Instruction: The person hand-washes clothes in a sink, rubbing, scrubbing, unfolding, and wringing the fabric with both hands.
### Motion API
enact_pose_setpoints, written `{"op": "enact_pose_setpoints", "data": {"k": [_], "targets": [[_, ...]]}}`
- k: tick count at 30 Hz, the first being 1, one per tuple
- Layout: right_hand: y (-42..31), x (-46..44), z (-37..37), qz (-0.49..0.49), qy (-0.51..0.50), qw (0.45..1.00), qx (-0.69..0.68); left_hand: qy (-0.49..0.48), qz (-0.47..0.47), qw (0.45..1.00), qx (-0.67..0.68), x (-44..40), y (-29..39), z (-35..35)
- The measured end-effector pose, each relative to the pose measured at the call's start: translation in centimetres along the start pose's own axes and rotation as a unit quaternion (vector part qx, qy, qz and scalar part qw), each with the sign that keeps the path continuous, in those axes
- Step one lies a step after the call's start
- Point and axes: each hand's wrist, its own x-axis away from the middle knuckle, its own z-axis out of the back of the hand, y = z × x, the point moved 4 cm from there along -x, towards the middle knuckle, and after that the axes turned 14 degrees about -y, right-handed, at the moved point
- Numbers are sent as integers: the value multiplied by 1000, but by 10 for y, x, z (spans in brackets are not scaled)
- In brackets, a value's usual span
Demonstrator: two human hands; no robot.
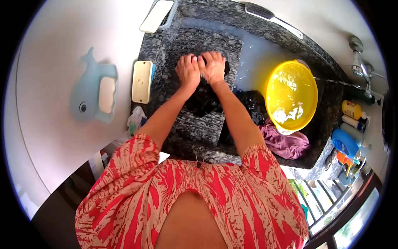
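My left hand (pixel 188 71) and my right hand (pixel 214 67) are side by side on the ridged stone washboard (pixel 224 45) of a granite sink. Their fingers are curled into a wet black cloth (pixel 203 99), which bunches under my palms and spreads down the slab towards me. Some of the cloth is hidden beneath my hands. To the right of the slab, more dark cloth (pixel 253 103) lies in the basin. Beside it stands a yellow tub (pixel 291 95) filled with water, and a purple cloth (pixel 286 141) is heaped against the tub's near side.
Water runs from a wall tap (pixel 357 58) towards the tub. A brush (pixel 273 18) lies on the far ledge. At left are a cream tray (pixel 142 82), a white bar (pixel 156 15) and a whale-shaped soap holder (pixel 89 91). Several bottles, including a blue one (pixel 345 142), line the right side.
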Motion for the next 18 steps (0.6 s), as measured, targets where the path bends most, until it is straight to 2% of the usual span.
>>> {"op": "enact_pose_setpoints", "data": {"k": [1, 2, 3, 4, 5, 6, 7, 9, 10, 11, 13, 14, 15, 17, 18], "targets": [[3, -4, -1, 0, 15, 1000, 2, 16, 21, 999, -19, -3, 5, 4], [4, 2, -5, 7, -46, 995, 87, -46, 50, 998, -18, -2, 5, 8], [5, 13, -3, -81, -124, 988, 34, -114, 84, 990, -15, 7, 14, 25], [0, 34, 7, -67, -120, 990, -41, -180, 117, 977, -11, 21, 16, 33], [-4, 52, 16, -51, -109, 986, -114, -91, 44, 988, 120, 46, -3, 23], [-27, 74, 46, -26, -85, 991, -99, -14, -81, 975, 205, 77, 8, 35], [-49, 92, 74, -4, -66, 994, -91, 11, -159, 976, 151, 107, 24, 49], [-31, 124, 52, 76, -103, 990, -59, -58, -237, 968, 56, 121, 22, 38], [-24, 104, 39, 13, -97, 995, -16, -30, -215, 975, 52, 93, 23, 27], [-13, 82, 26, -33, -27, 999, -16, -49, -170, 984, 19, 64, 19, 14], [5, 40, 19, -131, -100, 986, -17, -81, -112, 990, -25, 18, 15, -3], [15, 30, 11, -142, -111, 984, -12, -83, -70, 994, -30, 6, 18, -5], [14, 24, 13, -151, -120, 981, -6, 1, -103, 995, 18, 3, 22, 0], [6, 33, 26, -141, -103, 983, 56, 9, -59, 995, -81, 13, 17, 2], [-4, 44, 38, -156, -105, 982, 12, -6, -51, 998, 30, 23, 14, 9]]}}
